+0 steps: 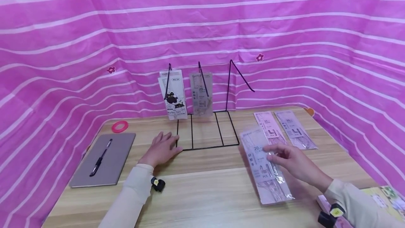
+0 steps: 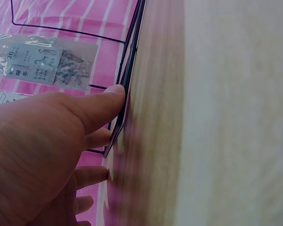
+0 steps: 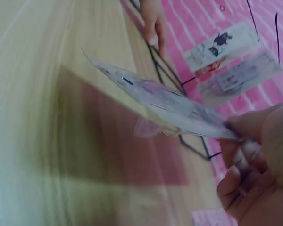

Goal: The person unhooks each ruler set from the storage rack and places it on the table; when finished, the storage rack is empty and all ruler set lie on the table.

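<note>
Your left hand (image 1: 162, 147) lies flat on the table (image 1: 202, 192), fingers straight, touching the wire rack (image 1: 207, 129) at its front corner. Your right hand (image 1: 292, 163) pinches a packet (image 1: 264, 166) (lifted just above the table), right of the rack.

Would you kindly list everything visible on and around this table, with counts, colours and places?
wire rack: 1, black, centre back of table
ruler set pack: 1, white with cartoon print, hanging on rack's left hook
hanging clear packet: 1, clear, on rack's middle hook
flat packets: 2, clear pinkish, lying at table's right back
held packet: 1, clear pinkish, front right
notebook: 1, grey, left
pen: 1, black, on notebook
tape ring: 1, pink, behind notebook
table: 1, light wood
backdrop cloth: pink with white stripes
left hand: flat, touching rack base
right hand: pinching held packet
</note>
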Available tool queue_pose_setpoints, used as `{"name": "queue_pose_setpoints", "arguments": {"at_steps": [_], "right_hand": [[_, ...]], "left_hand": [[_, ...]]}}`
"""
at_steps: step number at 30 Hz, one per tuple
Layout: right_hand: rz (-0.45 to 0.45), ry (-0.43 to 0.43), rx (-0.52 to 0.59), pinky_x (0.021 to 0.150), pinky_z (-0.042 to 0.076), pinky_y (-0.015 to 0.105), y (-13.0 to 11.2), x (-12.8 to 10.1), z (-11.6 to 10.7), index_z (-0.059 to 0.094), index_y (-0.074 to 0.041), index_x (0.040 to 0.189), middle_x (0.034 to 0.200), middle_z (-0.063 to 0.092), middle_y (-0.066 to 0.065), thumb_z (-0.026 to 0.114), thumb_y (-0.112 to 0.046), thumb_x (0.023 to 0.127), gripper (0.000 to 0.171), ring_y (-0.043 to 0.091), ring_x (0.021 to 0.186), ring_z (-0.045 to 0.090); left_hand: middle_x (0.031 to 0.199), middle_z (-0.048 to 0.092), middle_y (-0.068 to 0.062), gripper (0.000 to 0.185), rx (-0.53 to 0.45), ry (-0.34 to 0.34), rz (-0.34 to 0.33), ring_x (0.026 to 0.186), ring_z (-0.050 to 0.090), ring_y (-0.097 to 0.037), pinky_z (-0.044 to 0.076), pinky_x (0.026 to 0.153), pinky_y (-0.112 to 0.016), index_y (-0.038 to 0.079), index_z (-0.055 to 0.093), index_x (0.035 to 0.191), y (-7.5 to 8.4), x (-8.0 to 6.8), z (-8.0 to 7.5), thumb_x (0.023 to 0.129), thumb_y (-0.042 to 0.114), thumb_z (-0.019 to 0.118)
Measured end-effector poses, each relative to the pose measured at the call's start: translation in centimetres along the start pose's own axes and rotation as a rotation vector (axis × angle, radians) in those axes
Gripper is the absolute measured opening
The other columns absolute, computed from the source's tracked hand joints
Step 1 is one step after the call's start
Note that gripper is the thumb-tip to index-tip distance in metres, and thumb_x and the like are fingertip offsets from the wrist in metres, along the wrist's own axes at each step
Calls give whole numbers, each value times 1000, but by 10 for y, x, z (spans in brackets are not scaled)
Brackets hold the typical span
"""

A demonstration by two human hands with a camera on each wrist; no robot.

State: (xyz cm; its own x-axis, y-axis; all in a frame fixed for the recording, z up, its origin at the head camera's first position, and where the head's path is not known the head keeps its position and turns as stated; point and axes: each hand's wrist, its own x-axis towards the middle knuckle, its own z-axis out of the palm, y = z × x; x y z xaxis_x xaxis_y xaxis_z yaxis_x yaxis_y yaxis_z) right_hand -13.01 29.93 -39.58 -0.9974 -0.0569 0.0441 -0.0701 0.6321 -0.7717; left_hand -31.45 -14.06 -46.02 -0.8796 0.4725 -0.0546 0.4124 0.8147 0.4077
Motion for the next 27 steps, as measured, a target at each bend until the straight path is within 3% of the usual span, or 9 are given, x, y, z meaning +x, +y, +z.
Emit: {"name": "queue_pose_setpoints", "arguments": {"at_steps": [4,9,18,23,27], "right_hand": [[74,-43,-7,77,56,22,15,2,5,72,-11,129,125,74,10,75,-25,97,35,10,94,64],[149,-90,-25,77,55,22,28,7,12,73,-7,128,125,74,13,74,-18,97,33,15,98,66],[37,-52,-213,76,54,22,32,14,19,72,-3,127,103,74,2,74,-13,96,33,12,89,63],[57,-11,-286,71,52,25,32,17,22,68,-1,129,97,66,4,78,-16,93,40,14,85,60],[87,17,-275,72,51,26,32,18,28,67,-2,127,98,64,5,77,-16,94,38,16,86,59]], "left_hand": [[171,29,-24,67,-7,-1,-12,160,7,-56,5,130,-69,16,46,160,0,-1,1,105,51,59],[171,29,-24,66,-12,-11,-7,159,9,-56,7,130,-69,16,47,160,3,-2,4,105,51,59],[172,29,-22,66,1,2,-7,160,8,-55,6,130,-68,18,46,160,3,2,2,105,52,58],[172,28,-22,66,1,-2,-12,160,7,-54,6,131,-67,18,46,160,3,2,0,105,52,58],[172,28,-22,66,-2,-3,-19,160,7,-55,6,131,-67,17,46,160,2,0,0,105,51,58]]}}
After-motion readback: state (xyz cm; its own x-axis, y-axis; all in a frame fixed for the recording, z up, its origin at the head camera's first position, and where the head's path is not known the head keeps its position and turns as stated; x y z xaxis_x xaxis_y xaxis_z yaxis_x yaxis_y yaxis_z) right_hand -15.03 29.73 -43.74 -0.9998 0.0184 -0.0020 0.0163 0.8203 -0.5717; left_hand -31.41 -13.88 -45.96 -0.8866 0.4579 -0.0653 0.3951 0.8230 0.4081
